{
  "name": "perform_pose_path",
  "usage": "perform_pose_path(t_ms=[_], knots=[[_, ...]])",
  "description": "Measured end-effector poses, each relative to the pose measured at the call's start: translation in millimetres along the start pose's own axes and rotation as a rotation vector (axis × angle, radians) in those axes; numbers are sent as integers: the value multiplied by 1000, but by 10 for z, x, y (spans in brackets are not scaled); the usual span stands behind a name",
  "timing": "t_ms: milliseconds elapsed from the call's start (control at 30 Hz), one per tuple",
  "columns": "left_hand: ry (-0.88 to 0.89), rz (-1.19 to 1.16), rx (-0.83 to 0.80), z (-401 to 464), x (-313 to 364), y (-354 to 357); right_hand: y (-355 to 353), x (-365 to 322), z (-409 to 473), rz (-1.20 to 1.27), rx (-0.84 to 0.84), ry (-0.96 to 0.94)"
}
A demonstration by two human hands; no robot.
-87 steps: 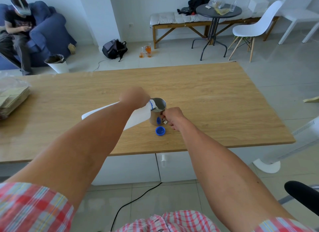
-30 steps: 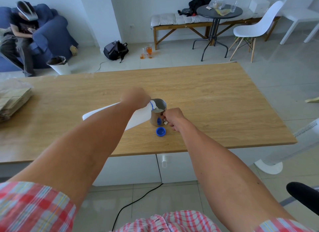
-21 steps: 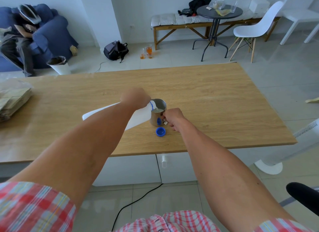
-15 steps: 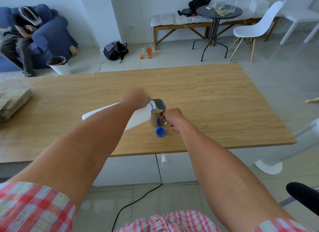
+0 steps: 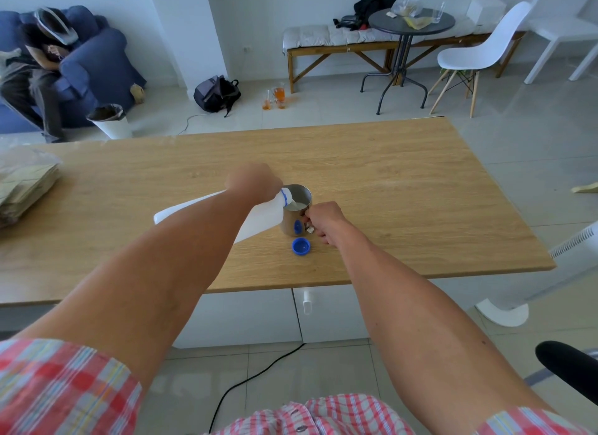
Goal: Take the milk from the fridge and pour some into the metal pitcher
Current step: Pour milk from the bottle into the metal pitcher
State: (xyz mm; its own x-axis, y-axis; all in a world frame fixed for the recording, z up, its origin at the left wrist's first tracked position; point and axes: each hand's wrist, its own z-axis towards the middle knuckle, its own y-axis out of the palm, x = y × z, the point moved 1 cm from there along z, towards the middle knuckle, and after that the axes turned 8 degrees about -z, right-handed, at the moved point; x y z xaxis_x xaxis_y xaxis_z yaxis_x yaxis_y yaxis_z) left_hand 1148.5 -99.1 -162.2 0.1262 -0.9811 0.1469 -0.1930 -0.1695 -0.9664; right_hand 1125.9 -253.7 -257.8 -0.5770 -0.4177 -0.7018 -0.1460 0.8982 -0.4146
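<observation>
A white plastic milk bottle (image 5: 262,216) lies tilted almost flat, its blue-ringed neck over the rim of the metal pitcher (image 5: 296,213). My left hand (image 5: 252,182) grips the bottle near the neck, and my forearm hides much of its body. White milk shows inside the pitcher. My right hand (image 5: 325,219) holds the pitcher by its handle on the right side. The pitcher stands on the wooden table (image 5: 404,188). The bottle's blue cap (image 5: 301,246) lies on the table just in front of the pitcher.
A stack of paper in plastic (image 5: 22,182) sits at the table's left end. Beyond the table are a seated person on a blue sofa (image 5: 84,68), a white bin (image 5: 110,120), a backpack (image 5: 216,93), a round table (image 5: 411,23) and a white chair (image 5: 475,54).
Both hands, the bottle and the pitcher have stayed in place. The milk level in the pitcher looks slightly higher. The person on the sofa has bent forward.
</observation>
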Motion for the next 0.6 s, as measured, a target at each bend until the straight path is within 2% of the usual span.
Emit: perform_pose_path(t_ms=[600], knots=[[-7,7,-5,-12,11,-19,-2,-2,1,12,-2,-2]])
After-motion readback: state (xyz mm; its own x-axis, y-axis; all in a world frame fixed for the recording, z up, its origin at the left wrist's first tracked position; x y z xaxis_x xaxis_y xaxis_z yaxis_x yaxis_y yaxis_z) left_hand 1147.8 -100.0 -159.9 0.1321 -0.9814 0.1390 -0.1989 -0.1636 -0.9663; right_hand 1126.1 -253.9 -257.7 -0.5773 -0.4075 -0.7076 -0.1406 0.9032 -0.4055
